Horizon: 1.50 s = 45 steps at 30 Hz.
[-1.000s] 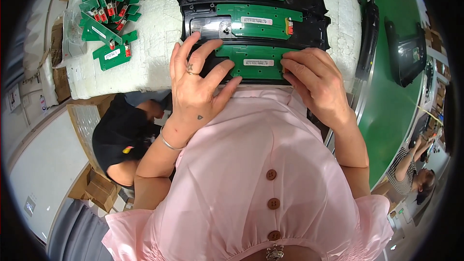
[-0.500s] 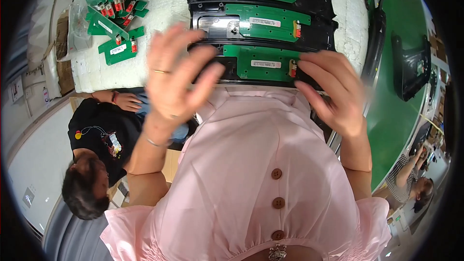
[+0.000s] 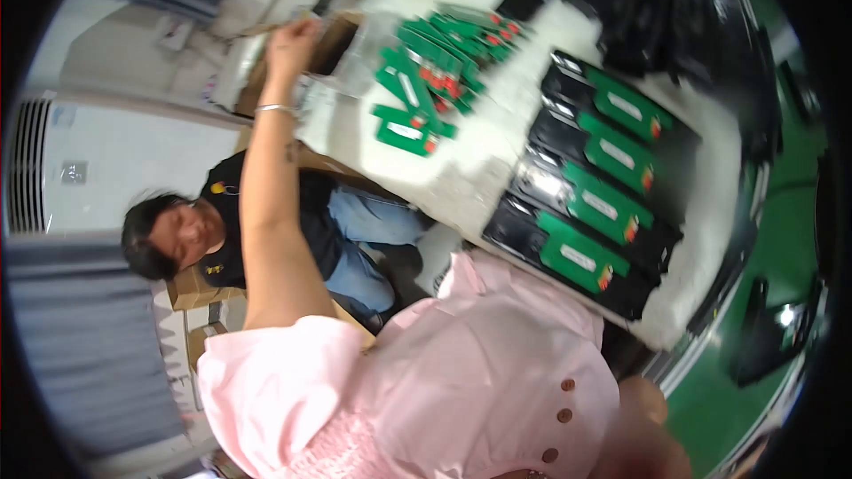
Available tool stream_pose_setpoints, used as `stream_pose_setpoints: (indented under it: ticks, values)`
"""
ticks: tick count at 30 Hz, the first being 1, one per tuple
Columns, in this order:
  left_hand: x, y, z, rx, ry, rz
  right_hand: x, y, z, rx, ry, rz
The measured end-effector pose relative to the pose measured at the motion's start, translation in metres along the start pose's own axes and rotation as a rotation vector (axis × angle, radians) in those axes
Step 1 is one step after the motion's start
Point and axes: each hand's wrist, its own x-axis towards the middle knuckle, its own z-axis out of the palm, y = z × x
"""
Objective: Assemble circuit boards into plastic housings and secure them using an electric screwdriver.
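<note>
My left hand [image 3: 293,43] is stretched far out to the upper left, over the edge of an open cardboard box [image 3: 335,44]. Its fingers look curled together; whatever they hold, if anything, is too small to make out. Low on the right, beside my pink shirt, my right hand [image 3: 646,417] is smeared by motion and its fingers cannot be read. Black plastic panels lie in a row on the white foam-like surface [image 3: 470,182], each with a green circuit board [image 3: 581,263] on it. A pile of loose green boards [image 3: 435,58] lies between the box and the panels.
A seated person in a black shirt [image 3: 306,204] and jeans is at the left, close to my left arm. More black plastic parts [image 3: 657,9] are heaped at the far right of the table. Another black part [image 3: 777,328] stands over the green floor at right.
My view has swung toward the left. My left hand has left the panels and reached out to the box; my right hand has drawn back from the nearest board toward my body.
</note>
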Motion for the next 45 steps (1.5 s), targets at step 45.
stream_pose_setpoints:
  ticks: [45]
  values:
    - [-0.019, 0.042, -0.010, -1.944, -0.407, -0.819, -0.161, 0.090, -0.131, -0.664, -1.206, 1.623]
